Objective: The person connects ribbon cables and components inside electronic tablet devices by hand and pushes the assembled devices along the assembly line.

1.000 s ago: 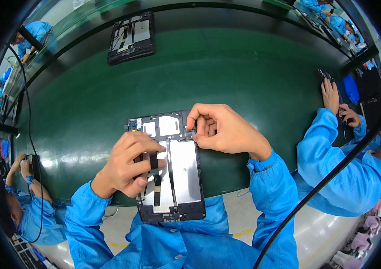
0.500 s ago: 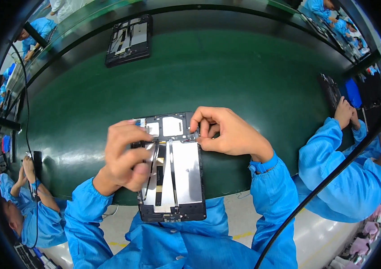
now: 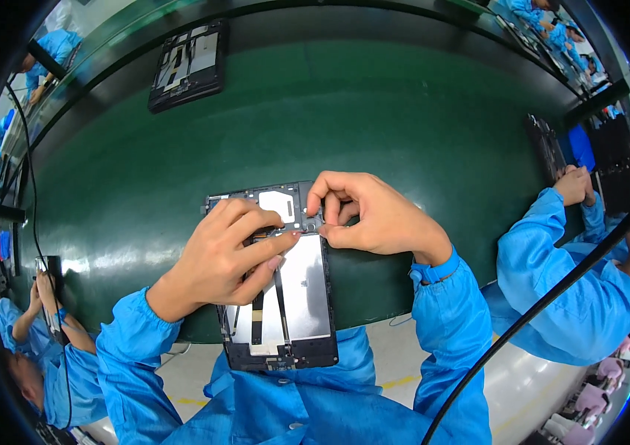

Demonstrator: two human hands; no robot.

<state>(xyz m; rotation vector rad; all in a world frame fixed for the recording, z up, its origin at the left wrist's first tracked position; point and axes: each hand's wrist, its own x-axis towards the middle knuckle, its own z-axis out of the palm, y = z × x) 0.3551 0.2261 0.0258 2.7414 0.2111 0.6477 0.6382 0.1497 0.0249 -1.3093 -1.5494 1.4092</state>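
Has the opened tablet (image 3: pixel 307 289) reaching past the near edge of the surface (image 3: pixel 396 119), presumably for closeness. Pinches at its upper-right corner with the right hand (image 3: pixel 382 216), grip unclear; lays the half-open left hand (image 3: pixel 213 254) over its left part, perhaps steadying.

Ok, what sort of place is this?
Most likely an electronics assembly or repair workshop: there's an opened tablet in hand, another opened device at the green workbench's far side, and co-workers in blue smocks.
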